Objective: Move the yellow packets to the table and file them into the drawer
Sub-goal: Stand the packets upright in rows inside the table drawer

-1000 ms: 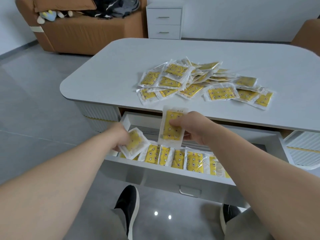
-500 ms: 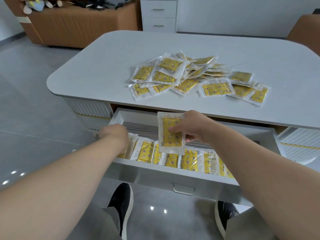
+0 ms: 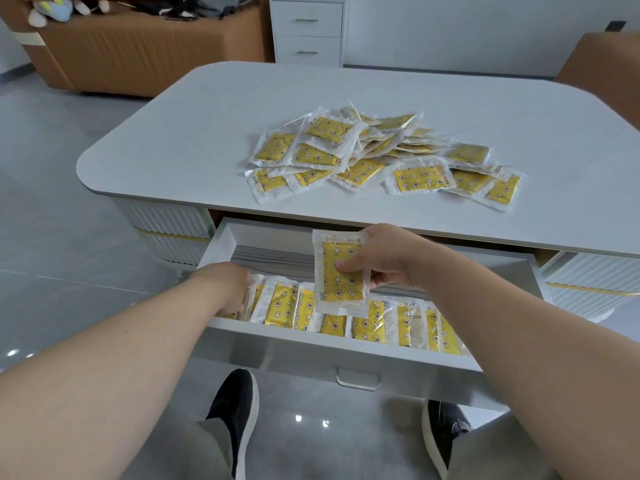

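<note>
Hands reach forward over an open white drawer [image 3: 311, 348] in the head view; the right hand [image 3: 384, 259] pinches a single yellow packet [image 3: 341, 271], thumb across its printed face and the other fingers behind it, so the packet hangs upright with its clear sealed edge at the top; just under that hand, the packet's lower edge overlaps the filed packets [image 3: 369, 325], which stand on edge in a row along the drawer's near wall, running from the left hand across and past the right forearm; the left hand [image 3: 225, 289] is sunk into the row's left end, fingers hidden among the packets, so whether it grips anything cannot be told; behind the row, beyond both hands, a flat stack of grey sheets [image 3: 277, 259] lies in the drawer; farther out than the right hand, a loose pile of packets [image 3: 374, 154] spreads overlapping on the pale table [image 3: 207, 126] above the drawer; below the hands, a small handle [image 3: 358, 379] sits on the drawer front and two dark shoes [image 3: 235, 410] stand on the glossy grey floor [image 3: 52, 202]; far beyond the left hand are a brown sofa [image 3: 138, 53] and a white cabinet [image 3: 306, 29].
</note>
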A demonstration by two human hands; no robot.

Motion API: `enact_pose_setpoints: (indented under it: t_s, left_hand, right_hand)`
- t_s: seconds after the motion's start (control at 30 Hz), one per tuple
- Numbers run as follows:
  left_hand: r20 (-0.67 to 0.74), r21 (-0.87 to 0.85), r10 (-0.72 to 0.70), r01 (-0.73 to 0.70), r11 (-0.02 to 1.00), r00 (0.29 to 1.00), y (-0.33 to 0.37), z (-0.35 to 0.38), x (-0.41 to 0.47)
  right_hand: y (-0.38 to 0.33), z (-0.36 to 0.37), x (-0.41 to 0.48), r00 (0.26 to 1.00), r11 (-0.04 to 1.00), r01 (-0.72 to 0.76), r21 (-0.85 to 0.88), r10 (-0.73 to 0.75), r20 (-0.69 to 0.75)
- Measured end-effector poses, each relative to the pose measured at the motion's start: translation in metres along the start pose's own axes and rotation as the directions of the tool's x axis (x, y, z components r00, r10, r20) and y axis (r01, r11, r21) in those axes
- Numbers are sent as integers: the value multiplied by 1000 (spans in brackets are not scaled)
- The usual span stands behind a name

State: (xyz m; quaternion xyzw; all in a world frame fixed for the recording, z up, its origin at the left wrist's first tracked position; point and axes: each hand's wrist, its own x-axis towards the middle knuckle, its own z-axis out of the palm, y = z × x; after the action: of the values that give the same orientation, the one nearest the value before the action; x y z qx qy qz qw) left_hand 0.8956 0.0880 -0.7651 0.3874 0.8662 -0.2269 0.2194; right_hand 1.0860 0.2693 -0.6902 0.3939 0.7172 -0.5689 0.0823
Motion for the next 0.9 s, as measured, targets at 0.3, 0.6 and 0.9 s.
enact_pose_setpoints:
  t_s: [0.3,0.6,0.9]
  left_hand:
    - [-91,-78,-6,-2,997,996,16,-37,-5]
    - [-53,-104,82,-87,991,995,1,-42,-19]
    - [-57,-175,26,-36,984,998,-17,-29,-17]
  right_hand:
    - [5,-5,1,999,999,-24,33,25,-25]
    - [-1,28,11,999,999,-36,36,36,11]
    - [-8,106,50,997,997,-79,-22,79,-2]
